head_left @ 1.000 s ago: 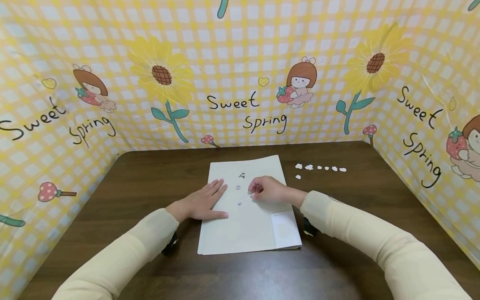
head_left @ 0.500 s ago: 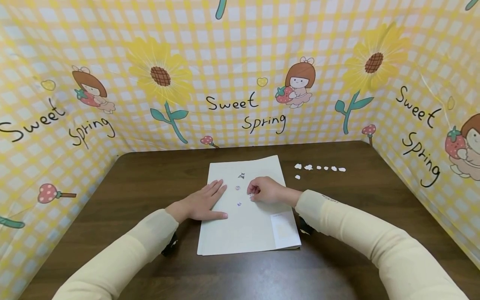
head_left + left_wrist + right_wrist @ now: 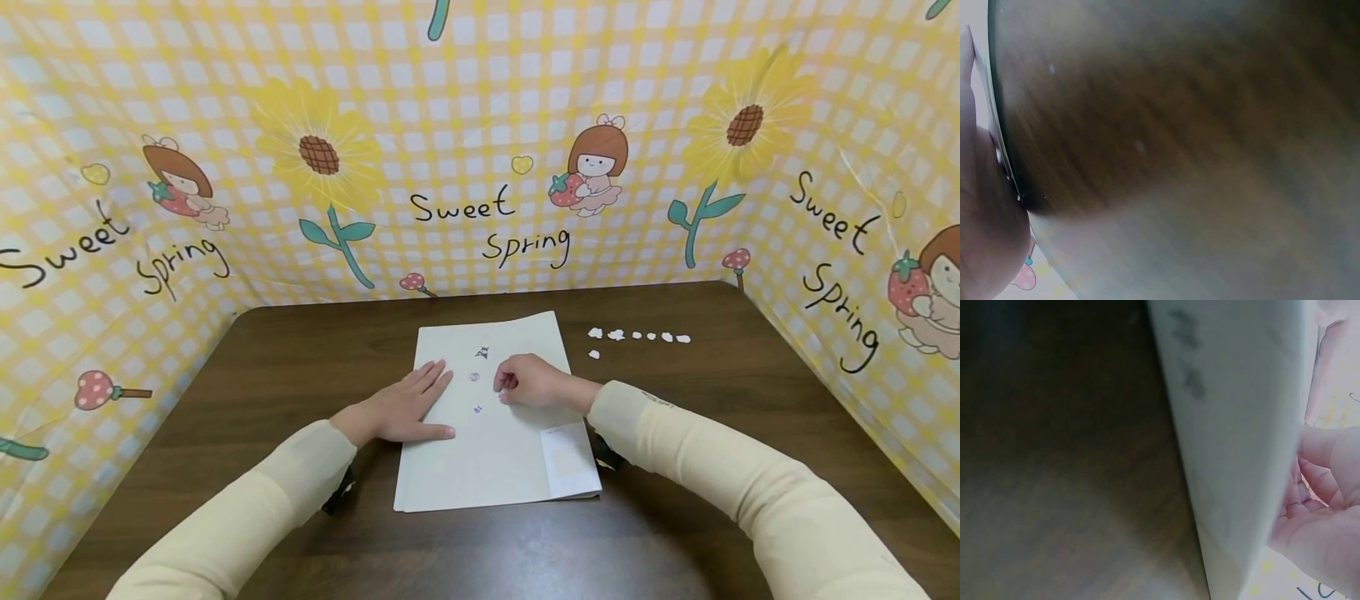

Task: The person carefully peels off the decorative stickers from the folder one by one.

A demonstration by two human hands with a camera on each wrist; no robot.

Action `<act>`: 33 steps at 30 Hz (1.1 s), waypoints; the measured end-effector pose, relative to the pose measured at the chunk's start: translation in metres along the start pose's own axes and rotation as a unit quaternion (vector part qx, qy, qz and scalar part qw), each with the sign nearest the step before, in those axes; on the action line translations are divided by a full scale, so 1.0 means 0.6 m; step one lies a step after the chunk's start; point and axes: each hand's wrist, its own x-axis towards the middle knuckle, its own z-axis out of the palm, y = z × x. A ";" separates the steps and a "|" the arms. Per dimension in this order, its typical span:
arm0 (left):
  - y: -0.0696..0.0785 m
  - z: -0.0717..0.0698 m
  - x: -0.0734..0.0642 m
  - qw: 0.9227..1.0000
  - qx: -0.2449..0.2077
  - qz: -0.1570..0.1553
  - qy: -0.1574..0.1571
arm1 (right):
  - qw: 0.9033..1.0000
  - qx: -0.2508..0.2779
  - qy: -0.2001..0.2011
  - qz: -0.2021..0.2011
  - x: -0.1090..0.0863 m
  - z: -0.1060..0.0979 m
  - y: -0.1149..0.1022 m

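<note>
A white paper booklet (image 3: 495, 467) lies on the dark table in the head view. My left hand (image 3: 408, 406) rests flat on its left side, fingers spread. On the page sit a dark figure sticker (image 3: 482, 352), a small round pinkish sticker (image 3: 474, 377) and a tiny purple sticker (image 3: 477, 409). Right of these, my right hand (image 3: 536, 383) has curled fingers, with thumb and index pinching a tiny pale sticker close over the page; the fingers mostly hide it. The right wrist view shows part of the right hand (image 3: 1325, 506) beyond the blurred booklet edge.
Several small white paper scraps (image 3: 651, 337) lie in a row on the table (image 3: 712, 417) to the right of the booklet, with one scrap (image 3: 595, 355) below the row. A whitish printed label (image 3: 570, 462) covers the booklet's lower right corner. Checked cloth (image 3: 465, 125) walls the table's back and sides.
My right hand has shifted slightly down and left, and the clear sticker at its fingertips shows less than before. My left hand stays in place on the page.
</note>
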 end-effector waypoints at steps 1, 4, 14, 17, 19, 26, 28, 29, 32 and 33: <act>0.000 0.000 0.000 1.000 0.001 0.000 0.000 | 1.000 0.000 -0.002 0.002 0.001 0.000 0.000; -0.001 0.002 0.002 1.000 0.005 0.000 -0.001 | 1.000 -0.004 -0.006 0.022 -0.001 -0.002 -0.011; -0.003 0.001 0.002 1.000 0.008 0.000 -0.001 | 0.999 -0.019 -0.002 0.038 0.001 -0.001 -0.013; -0.001 0.000 0.001 1.000 0.005 0.002 -0.001 | 0.999 -0.021 -0.004 0.033 0.000 -0.002 -0.013; 0.000 -0.001 0.000 1.000 0.005 0.003 0.000 | 0.999 -0.023 -0.004 0.028 -0.001 -0.003 -0.013; 0.000 -0.002 0.000 1.000 0.007 0.002 -0.002 | 0.999 -0.029 0.008 0.023 -0.001 -0.005 -0.011; 0.000 -0.002 0.001 1.000 0.008 0.001 -0.003 | 0.999 -0.028 0.013 0.021 -0.001 -0.005 -0.009; -0.001 -0.002 0.001 1.000 0.009 0.000 -0.004 | 0.999 -0.028 0.017 0.022 -0.001 -0.005 -0.008; -0.001 -0.001 0.002 1.000 0.011 0.000 -0.006 | 0.999 -0.021 0.032 0.027 -0.002 -0.006 -0.005; -0.001 -0.001 0.003 1.000 0.011 -0.001 -0.007 | 0.999 -0.018 0.039 0.028 -0.002 -0.006 -0.004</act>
